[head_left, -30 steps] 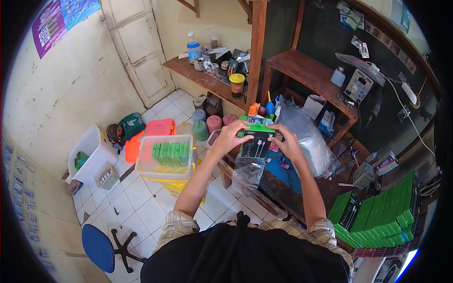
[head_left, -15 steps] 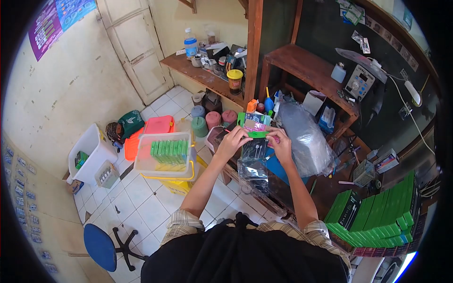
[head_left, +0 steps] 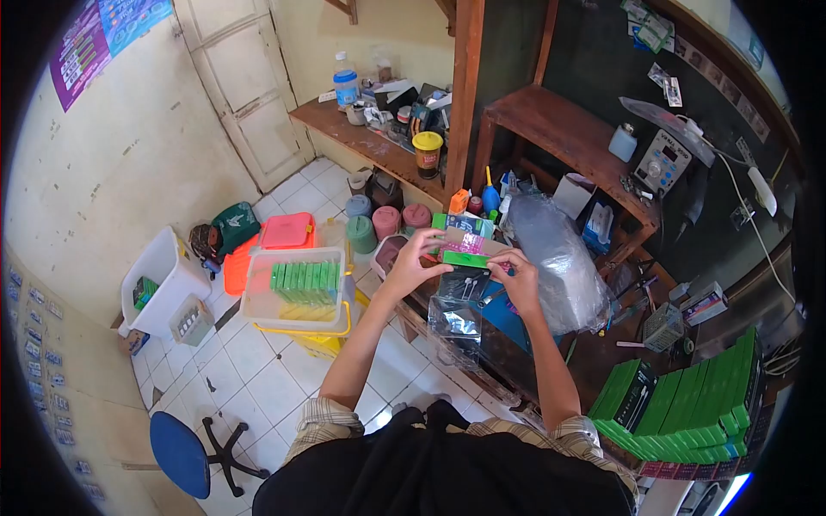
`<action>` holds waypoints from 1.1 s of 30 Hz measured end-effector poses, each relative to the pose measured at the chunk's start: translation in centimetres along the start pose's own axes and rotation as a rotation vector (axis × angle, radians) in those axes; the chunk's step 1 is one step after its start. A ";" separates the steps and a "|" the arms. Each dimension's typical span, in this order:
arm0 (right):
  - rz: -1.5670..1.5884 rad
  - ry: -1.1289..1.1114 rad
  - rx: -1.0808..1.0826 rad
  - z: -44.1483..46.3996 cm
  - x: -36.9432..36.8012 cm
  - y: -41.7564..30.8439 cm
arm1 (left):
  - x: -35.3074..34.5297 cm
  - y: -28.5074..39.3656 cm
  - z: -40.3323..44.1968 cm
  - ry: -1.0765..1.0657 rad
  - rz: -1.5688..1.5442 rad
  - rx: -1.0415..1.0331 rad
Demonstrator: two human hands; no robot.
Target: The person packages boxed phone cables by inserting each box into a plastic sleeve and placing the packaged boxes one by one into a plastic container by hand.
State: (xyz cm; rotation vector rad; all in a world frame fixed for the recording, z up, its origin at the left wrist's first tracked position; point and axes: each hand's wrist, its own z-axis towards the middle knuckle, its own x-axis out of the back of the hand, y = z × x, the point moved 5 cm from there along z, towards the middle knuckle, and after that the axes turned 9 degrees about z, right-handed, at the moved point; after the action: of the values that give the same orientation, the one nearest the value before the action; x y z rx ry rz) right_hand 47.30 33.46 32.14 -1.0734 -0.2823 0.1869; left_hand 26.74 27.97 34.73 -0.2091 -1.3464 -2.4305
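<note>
Two hands on one box point(head_left: 465, 259), held up over the near edge of the bench point(head_left: 602, 353), green side towards the wearer. Clock's centred on that box, 12 being straight away from them.

Left hand point(head_left: 415, 268) is at 9: thumb and fingers sit apart, with the box's end gripped between them. Right hand point(head_left: 516, 279) is at 4, thumb and fingertips nearly together, pinching the corner. Can't tell from here if a flap is open.

My two cents: card that thin probably dents, so pinch the edges lightly and evenly, and don't lean on the flat faces. I'd match the right's grip height to the left's so the box doesn't twist.

Just past it at 6 there's a black pack point(head_left: 454, 285), then loose clear plastic point(head_left: 456, 320) near the bench edge. Looks slippery, so I'd rest nothing on it. The blue mat point(head_left: 519, 331) at 5 seems a steadier spot to brace on.

Further out: wrapped bundle point(head_left: 559, 258) at 3, big green stack point(head_left: 688, 400) at 4, tub point(head_left: 297, 318) of green boxes point(head_left: 305, 282) between 8 and 9.
</note>
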 end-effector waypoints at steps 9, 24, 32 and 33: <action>-0.085 0.028 -0.026 -0.3 0.0 -0.8 | -2.2 -4.9 -1.7 0.013 -0.291 0.326; -0.111 0.128 -0.007 -0.4 -0.7 -2.8 | -0.2 0.4 -1.3 0.104 0.111 0.045; -0.234 -0.068 0.171 -0.2 -1.0 -4.3 | 0.7 1.3 0.1 -0.208 0.434 -0.152; -0.234 -0.067 0.171 -0.2 -0.9 -4.3 | 0.8 1.3 0.2 -0.224 0.449 -0.168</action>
State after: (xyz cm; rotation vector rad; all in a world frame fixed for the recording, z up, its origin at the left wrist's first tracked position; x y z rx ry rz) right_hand 46.55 31.05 35.77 -0.8584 -0.4417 0.0356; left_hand 26.54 27.33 36.12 -0.7593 -1.0371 -2.1763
